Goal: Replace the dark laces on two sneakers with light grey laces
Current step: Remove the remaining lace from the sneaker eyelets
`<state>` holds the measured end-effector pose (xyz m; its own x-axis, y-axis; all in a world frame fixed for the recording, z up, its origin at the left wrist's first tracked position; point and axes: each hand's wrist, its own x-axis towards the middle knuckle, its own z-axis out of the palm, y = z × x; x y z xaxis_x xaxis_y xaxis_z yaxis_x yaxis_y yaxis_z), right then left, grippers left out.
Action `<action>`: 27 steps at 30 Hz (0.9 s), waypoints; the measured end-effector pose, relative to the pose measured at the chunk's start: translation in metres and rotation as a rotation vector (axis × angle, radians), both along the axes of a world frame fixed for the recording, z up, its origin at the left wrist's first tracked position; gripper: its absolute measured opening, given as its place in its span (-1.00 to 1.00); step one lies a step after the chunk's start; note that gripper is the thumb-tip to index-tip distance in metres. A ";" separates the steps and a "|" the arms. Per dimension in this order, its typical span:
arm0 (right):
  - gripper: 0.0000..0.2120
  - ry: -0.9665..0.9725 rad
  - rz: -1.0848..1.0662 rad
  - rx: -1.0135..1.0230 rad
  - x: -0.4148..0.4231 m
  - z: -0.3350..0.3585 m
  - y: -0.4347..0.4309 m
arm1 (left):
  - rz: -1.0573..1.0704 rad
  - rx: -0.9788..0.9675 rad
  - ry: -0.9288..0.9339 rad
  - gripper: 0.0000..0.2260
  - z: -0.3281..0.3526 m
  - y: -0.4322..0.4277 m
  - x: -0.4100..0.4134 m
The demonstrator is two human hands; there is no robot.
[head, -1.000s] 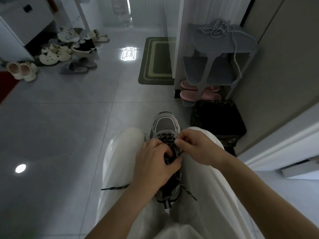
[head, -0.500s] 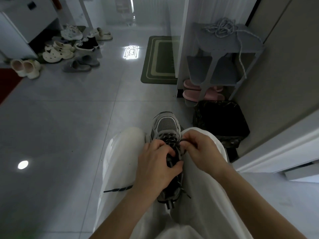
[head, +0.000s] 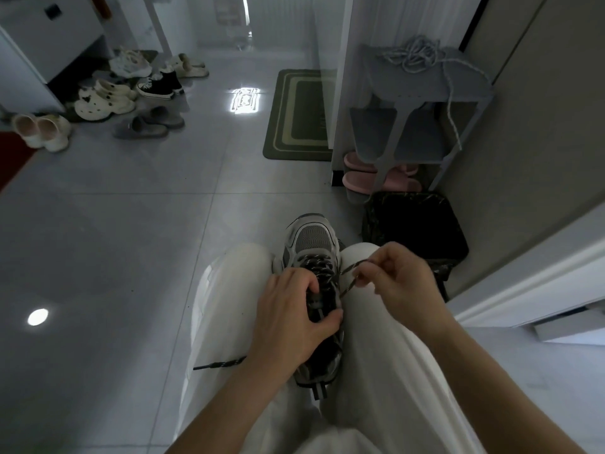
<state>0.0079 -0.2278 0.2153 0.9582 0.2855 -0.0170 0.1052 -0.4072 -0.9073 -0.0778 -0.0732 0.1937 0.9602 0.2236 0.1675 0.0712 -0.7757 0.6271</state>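
Tiled floor [head: 131, 224], sneaker [head: 311, 238] between knees [head: 242, 262] — toe away, left fingers [head: 306, 282] gripping it, right fingers [head: 365, 279] pinching lace [head: 350, 267]

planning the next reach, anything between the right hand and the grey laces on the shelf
The black bin stands between the right hand and the shelf holding the grey laces; that hand also pinches the dark lace.
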 end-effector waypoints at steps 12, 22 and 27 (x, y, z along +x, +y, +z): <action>-0.85 0.103 0.075 0.035 -0.025 -0.014 0.013 | 0.019 0.009 -0.001 -0.58 -0.008 0.000 -0.001; -0.89 0.209 -0.165 0.284 -0.006 -0.004 -0.003 | -0.008 -0.023 0.014 -0.54 -0.008 0.000 -0.002; -0.69 0.073 -0.222 -0.005 -0.009 -0.014 -0.004 | -0.032 -0.322 0.011 -0.57 -0.005 0.010 -0.013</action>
